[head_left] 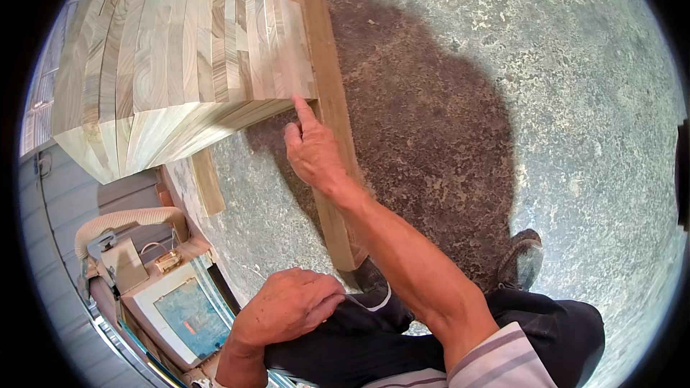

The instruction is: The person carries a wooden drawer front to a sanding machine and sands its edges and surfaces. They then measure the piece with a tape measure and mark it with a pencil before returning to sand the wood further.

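**Stack of cut boards, one finger on the corner**

Looking straight down here. The right hand (314, 149) is stretched out with the index finger (302, 111) pointing up and touching the lower right corner of a big stack of wood boards (180, 50). The other fingers are curled in, so that grip is mostly together, clamped on nothing, just one finger poking the end grain. The stack sits upper left in view, board ends facing up, pale wood with greenish and brown streaks, packed tight side by side.

Just beside the stack on its right there's a long wooden plank (332, 100) lying on the concrete floor (575, 100), running from the top of the view down toward the person's foot. The pointing hand lies over it. A shorter wood strip (208, 181) pokes out from under the stack at its lower edge.

The left hand (287, 307) is resting on the person's knee, dark trousers (374, 338), fingers loosely curled together, holding nothing. A dark shoe (523, 259) shows to the right, in the person's shadow on the floor.

Lower left there's a machine with a pale ribbed hose (129, 219) and a flat bluish panel (188, 316), well apart from the pointing hand.
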`<move>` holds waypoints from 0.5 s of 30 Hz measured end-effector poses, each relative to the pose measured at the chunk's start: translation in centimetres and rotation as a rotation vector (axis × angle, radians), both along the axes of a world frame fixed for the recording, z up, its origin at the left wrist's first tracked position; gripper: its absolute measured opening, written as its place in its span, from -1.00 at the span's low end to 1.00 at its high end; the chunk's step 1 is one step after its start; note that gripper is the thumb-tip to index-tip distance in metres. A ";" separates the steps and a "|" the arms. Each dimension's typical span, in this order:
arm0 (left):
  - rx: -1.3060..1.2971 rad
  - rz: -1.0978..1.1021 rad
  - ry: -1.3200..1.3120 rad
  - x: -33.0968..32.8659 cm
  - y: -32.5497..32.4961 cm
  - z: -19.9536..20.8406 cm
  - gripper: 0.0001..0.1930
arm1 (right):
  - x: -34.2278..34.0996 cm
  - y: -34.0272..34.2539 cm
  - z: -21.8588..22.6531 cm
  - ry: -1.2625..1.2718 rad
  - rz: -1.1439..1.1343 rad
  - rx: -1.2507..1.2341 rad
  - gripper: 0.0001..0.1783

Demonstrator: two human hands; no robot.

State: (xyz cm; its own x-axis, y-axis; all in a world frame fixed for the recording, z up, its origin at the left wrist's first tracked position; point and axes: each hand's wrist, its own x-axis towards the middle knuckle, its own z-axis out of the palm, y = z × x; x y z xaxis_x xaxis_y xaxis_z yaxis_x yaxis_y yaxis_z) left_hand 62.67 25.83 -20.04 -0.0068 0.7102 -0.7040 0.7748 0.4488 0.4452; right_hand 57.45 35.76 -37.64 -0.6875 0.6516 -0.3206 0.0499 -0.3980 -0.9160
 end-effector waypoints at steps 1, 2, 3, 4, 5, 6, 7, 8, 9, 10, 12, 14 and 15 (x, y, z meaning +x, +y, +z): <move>-0.001 0.000 0.003 0.0 0.0 0.0 -0.91 | 0.0 0.0 0.0 -0.020 0.034 0.011 -0.39; -0.001 0.001 0.007 0.0 -0.1 0.0 -0.92 | 0.2 0.1 0.1 -0.039 0.069 0.023 -0.39; 0.000 0.002 0.007 0.0 -0.1 0.0 -0.91 | 0.3 0.2 0.2 -0.058 0.103 0.034 -0.38; 0.001 0.004 0.007 -0.1 -0.2 0.0 -0.91 | 0.4 0.2 0.1 -0.045 0.126 0.014 -0.38; 0.004 0.005 0.006 -0.1 -0.3 0.1 -0.91 | 0.4 0.4 -0.1 -0.033 0.149 -0.005 -0.39; 0.012 0.004 0.003 -0.1 -0.3 0.1 -0.91 | 0.5 0.5 -0.1 -0.021 0.172 -0.023 -0.39; 0.020 0.003 0.001 0.0 -0.3 0.1 -0.91 | 0.4 0.4 0.0 -0.030 0.143 0.018 -0.39; 0.029 0.002 -0.002 0.0 -0.2 0.1 -0.91 | 0.5 0.4 0.1 -0.039 0.114 0.060 -0.39; 0.030 -0.002 -0.003 -0.1 -0.2 0.1 -0.91 | 0.5 0.4 0.3 -0.048 0.084 0.103 -0.39; 0.030 -0.004 -0.004 -0.1 -0.2 0.0 -0.90 | 0.4 0.3 0.5 -0.031 0.048 0.116 -0.41; 0.029 -0.005 -0.003 -0.1 -0.2 0.0 -0.90 | 0.3 0.1 1.0 0.006 -0.028 0.139 -0.44; 0.026 0.006 -0.002 0.0 -0.3 0.0 -0.90 | 0.3 0.2 1.3 -0.012 0.009 0.135 -0.45; 0.027 0.008 -0.004 0.0 -0.3 0.0 -0.90 | 0.3 0.2 1.5 -0.022 0.029 0.133 -0.46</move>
State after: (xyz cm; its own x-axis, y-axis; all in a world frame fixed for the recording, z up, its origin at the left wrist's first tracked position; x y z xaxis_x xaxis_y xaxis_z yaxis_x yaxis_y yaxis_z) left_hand 62.67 25.49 -20.06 -0.0099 0.7289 -0.6846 0.7691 0.4430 0.4606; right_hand 57.76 35.94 -36.13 -0.7002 0.6696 -0.2479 0.0801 -0.2713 -0.9592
